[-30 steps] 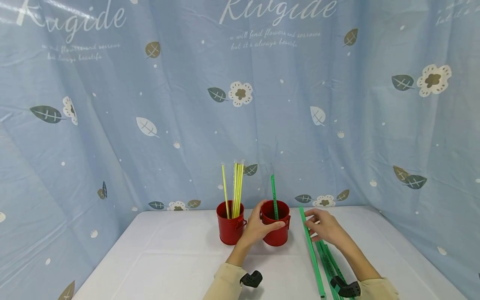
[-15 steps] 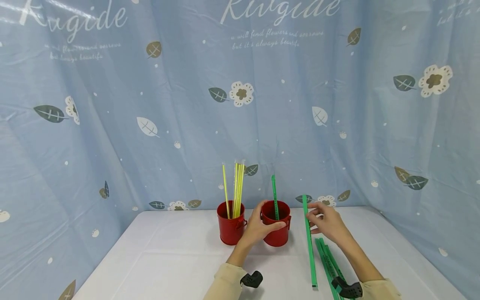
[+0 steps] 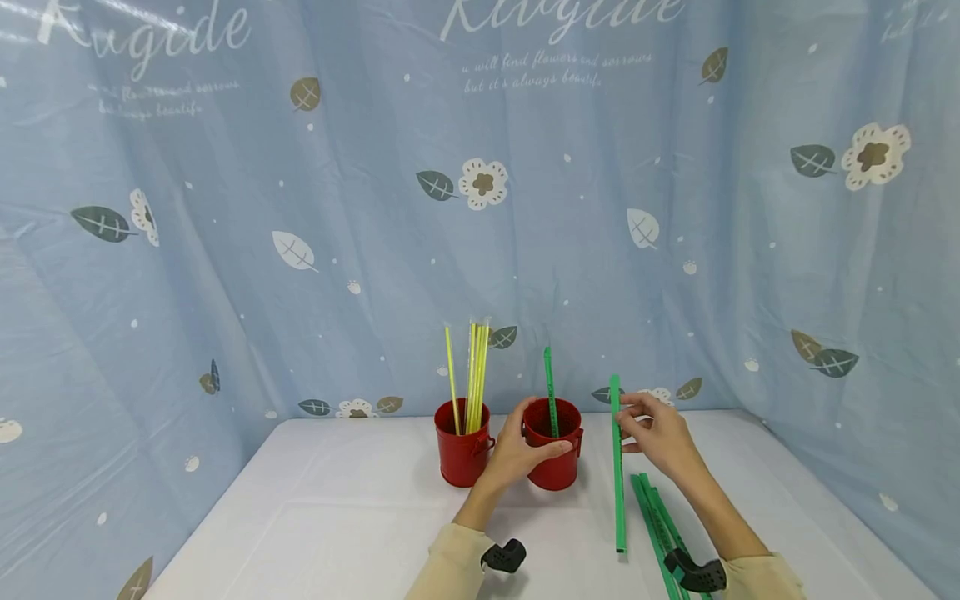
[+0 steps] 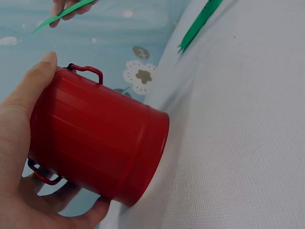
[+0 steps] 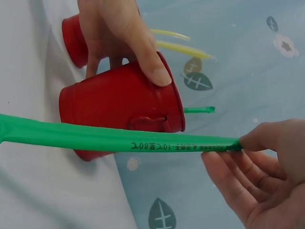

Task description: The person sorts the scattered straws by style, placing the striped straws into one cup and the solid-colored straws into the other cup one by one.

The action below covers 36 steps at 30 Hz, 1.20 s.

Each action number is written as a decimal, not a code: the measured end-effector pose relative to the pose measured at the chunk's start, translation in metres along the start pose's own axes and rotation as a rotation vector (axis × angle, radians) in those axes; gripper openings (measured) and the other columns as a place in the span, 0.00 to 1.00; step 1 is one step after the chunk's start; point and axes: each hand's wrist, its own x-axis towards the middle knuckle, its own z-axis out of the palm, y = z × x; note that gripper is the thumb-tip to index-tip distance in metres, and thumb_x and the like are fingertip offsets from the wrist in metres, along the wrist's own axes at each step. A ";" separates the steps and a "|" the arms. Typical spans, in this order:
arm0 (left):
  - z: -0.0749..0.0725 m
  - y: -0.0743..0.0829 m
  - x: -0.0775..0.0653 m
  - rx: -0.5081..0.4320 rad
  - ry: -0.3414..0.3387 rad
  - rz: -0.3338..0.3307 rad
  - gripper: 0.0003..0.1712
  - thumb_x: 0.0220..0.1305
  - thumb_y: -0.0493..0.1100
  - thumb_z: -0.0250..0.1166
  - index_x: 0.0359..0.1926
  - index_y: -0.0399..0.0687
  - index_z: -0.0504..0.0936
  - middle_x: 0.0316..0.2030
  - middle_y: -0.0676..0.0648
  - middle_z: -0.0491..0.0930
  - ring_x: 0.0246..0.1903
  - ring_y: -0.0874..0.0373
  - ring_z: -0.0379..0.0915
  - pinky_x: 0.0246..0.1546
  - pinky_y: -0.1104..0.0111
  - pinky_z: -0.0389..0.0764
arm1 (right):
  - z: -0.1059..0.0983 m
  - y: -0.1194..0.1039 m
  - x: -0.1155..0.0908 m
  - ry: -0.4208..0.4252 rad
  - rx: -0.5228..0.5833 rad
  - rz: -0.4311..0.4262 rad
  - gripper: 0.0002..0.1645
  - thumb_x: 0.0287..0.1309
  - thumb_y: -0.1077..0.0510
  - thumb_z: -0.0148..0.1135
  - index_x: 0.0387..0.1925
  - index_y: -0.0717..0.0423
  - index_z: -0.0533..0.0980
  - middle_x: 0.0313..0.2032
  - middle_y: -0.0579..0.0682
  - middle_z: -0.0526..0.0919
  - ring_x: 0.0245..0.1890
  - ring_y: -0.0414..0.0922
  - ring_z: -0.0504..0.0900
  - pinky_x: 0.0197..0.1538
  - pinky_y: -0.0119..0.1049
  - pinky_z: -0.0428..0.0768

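Green straw (image 3: pixel 618 483) pinched between thumb and fingers of the right hand (image 3: pixel 662 435), near the red pail (image 3: pixel 555 475), on its right; left hand (image 3: pixel 519 455) grips that pail round its side; one straw (image 3: pixel 551 387) stands inside, loose straws (image 3: pixel 650 517) lie on table (image 3: pixel 337 533); second pail (image 3: pixel 459 462), at left, holds yellow straws (image 3: pixel 477 379)

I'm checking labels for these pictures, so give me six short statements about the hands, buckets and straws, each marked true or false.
1. The left hand grips a red bucket. True.
2. The right hand pinches a green straw. True.
3. Yellow straws stand in the other bucket. True.
4. The gripped bucket contains yellow straws. False: a second green straw stands in it.
5. The pinched straw is inside the gripped bucket. False: it is outside.
6. No straws lie on the table. False: loose green straws lie there.
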 end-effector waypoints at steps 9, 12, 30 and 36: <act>0.001 -0.001 0.000 0.014 0.003 0.004 0.55 0.52 0.60 0.74 0.75 0.54 0.55 0.67 0.49 0.66 0.66 0.49 0.63 0.53 0.55 0.82 | 0.003 -0.006 0.001 0.040 0.075 -0.027 0.25 0.67 0.55 0.60 0.60 0.63 0.71 0.45 0.63 0.80 0.32 0.38 0.85 0.34 0.34 0.87; 0.002 -0.003 0.000 0.019 -0.001 0.006 0.55 0.52 0.59 0.74 0.75 0.54 0.56 0.67 0.49 0.67 0.66 0.49 0.63 0.53 0.55 0.82 | 0.004 -0.008 0.001 0.051 0.090 -0.037 0.25 0.67 0.55 0.60 0.60 0.64 0.71 0.45 0.64 0.80 0.32 0.38 0.85 0.34 0.34 0.87; 0.001 -0.001 -0.001 0.001 0.004 0.008 0.54 0.52 0.60 0.73 0.75 0.54 0.55 0.67 0.50 0.67 0.66 0.50 0.63 0.52 0.56 0.83 | -0.001 -0.061 0.018 0.129 0.122 -0.203 0.22 0.68 0.63 0.56 0.61 0.68 0.69 0.44 0.66 0.78 0.32 0.40 0.85 0.33 0.33 0.86; 0.001 -0.001 0.000 -0.001 0.004 0.007 0.53 0.52 0.59 0.73 0.74 0.54 0.56 0.66 0.51 0.68 0.65 0.51 0.63 0.51 0.56 0.83 | -0.004 -0.098 0.017 0.155 0.068 -0.241 0.21 0.68 0.64 0.56 0.59 0.70 0.70 0.43 0.66 0.79 0.32 0.40 0.85 0.34 0.34 0.87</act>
